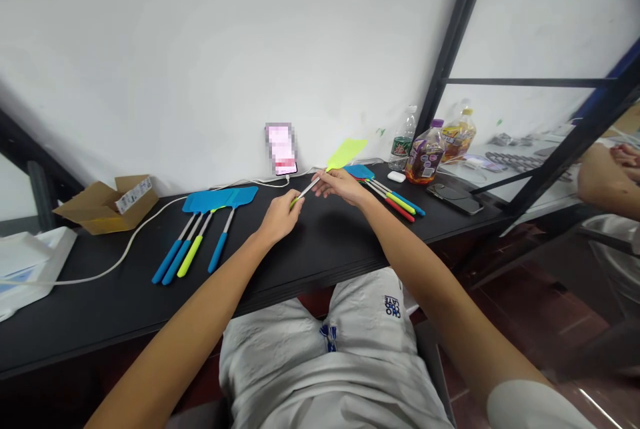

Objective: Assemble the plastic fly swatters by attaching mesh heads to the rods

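Note:
A yellow-green fly swatter [346,154] with a metal shaft is held slantwise above the black table. My left hand [281,217] is closed round its handle, of which only a bit of green shows. At the upper end of the shaft, just below the flat head, my right hand [340,186] pinches it. Left of my hands lies a group of swatters with blue heads [220,198]; most handles are blue, and one is a yellow-green handle [190,256]. To the right, behind my right forearm, more swatters with red, green and blue handles [400,206] lie side by side.
A phone [281,149] on a cable leans against the wall. An open cardboard box [113,206] and white packs [37,259] are at left. Bottles [425,152], a white earbud case [397,176] and a dark phone [455,198] stand or lie at right, near a metal frame [450,49]. Another person's arm [607,179] is far right.

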### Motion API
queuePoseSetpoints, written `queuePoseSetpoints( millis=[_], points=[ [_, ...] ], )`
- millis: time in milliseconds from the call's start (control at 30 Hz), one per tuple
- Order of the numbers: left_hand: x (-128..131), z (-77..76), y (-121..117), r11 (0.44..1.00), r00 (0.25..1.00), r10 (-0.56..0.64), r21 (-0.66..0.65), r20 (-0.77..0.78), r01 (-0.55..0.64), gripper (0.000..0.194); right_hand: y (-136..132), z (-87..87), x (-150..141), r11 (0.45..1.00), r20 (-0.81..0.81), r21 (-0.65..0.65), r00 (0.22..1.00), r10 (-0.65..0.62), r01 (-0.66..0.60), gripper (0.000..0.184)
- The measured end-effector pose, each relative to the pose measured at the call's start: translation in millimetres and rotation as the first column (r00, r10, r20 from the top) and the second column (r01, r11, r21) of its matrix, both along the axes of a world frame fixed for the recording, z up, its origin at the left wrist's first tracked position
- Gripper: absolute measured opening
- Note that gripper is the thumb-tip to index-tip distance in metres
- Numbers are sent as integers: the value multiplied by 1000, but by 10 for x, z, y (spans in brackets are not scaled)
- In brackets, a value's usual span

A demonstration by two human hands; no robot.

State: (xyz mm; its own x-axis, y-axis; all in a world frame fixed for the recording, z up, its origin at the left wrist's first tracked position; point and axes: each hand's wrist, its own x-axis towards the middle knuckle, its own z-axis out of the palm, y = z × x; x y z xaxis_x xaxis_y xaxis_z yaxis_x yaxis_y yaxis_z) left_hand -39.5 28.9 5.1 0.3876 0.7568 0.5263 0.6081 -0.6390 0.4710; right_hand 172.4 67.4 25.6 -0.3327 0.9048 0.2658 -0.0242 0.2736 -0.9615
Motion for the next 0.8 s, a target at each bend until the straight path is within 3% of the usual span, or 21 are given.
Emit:
queuePoseSetpoints(
  millis=[233, 433, 600, 800],
  points=[
    [-21, 6, 37, 998, 996, 68, -11, -57, -69, 30, 71, -44, -87, 976, -98, -42, 971, -217, 214, 41],
    [-112, -19, 82, 992, 986, 117, -24, -115, -121, 33, 184, -25, 86, 871, -227, -138, 841, -492, 472, 41],
    [-133, -40, 106, 986, 983, 160, -35, -94, -164, 27, 194, -85, 76, 878, -249, -141, 842, -478, 457, 39],
    [-129, -48, 101, 997, 993, 65, -28, -101, -68, 24, 164, -125, 0, 892, -254, -106, 856, -451, 439, 39]
  ],
)
